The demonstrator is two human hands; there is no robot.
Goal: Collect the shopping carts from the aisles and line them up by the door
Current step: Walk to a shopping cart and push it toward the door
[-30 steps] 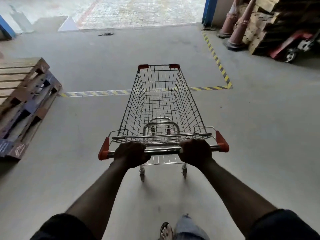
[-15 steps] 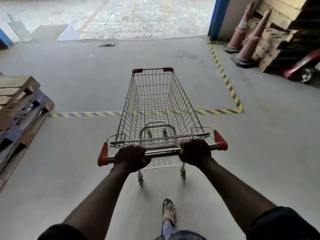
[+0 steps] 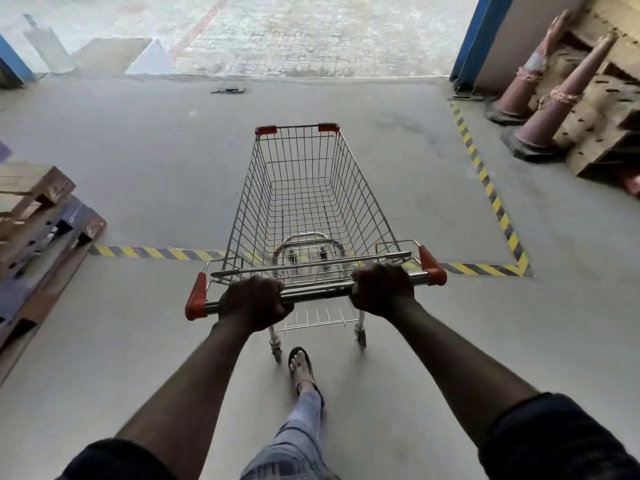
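Head: left grip [image 3: 254, 303], right grip [image 3: 382, 289] clasp cart handle [image 3: 318, 294].

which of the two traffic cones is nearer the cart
The front cone, the one further right, leaning on the stacked pallets; the other cone stands behind it, closer to the blue door frame.

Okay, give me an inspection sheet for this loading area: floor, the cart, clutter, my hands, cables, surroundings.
Surface: grey concrete floor, yellow-black hazard tape marking a bay.
Job's things: one shopping cart, wire basket empty, front toward the doorway.
Clutter: stacked pallets at left; two traffic cones beside a pallet pile at right; small dark object on the floor near the threshold.
Grippers: left hand and right hand each grip the handle bar.
Cables: nothing seen.
Surroundings: blue door frame, paved yard outside.
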